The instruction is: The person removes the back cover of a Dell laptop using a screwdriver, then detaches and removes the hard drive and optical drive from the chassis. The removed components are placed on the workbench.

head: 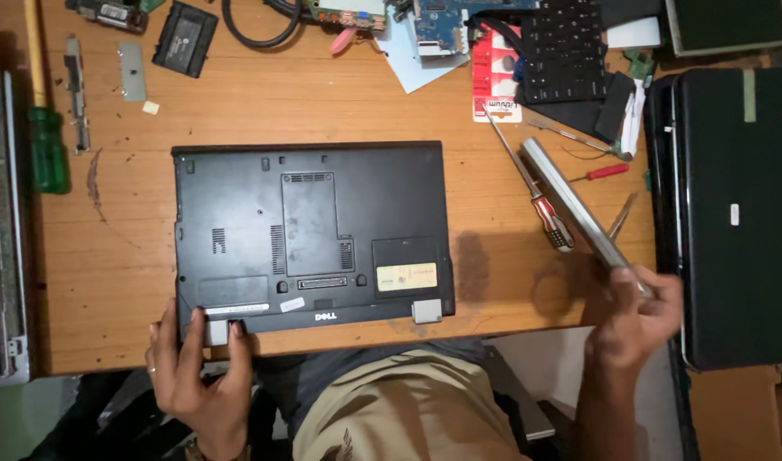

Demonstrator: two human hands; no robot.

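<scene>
A black laptop [314, 235] lies upside down on the wooden table [237, 102], its grey hinges at the near edge. My left hand [199, 371] grips the laptop's near left corner, thumb and fingers over the left hinge. My right hand [634, 316] holds one end of a long flat silver part [579, 213] that slants up and away over the table to the right of the laptop. A red-and-white handled screwdriver [536, 201] lies just left of that part.
A second black laptop [732, 213] lies closed at the right. A green-handled screwdriver [47, 137] sits at the left near a grey panel [2, 222]. A keyboard [566, 51], circuit boards [438, 26], a small red screwdriver [600, 172], tweezers and loose parts crowd the far edge.
</scene>
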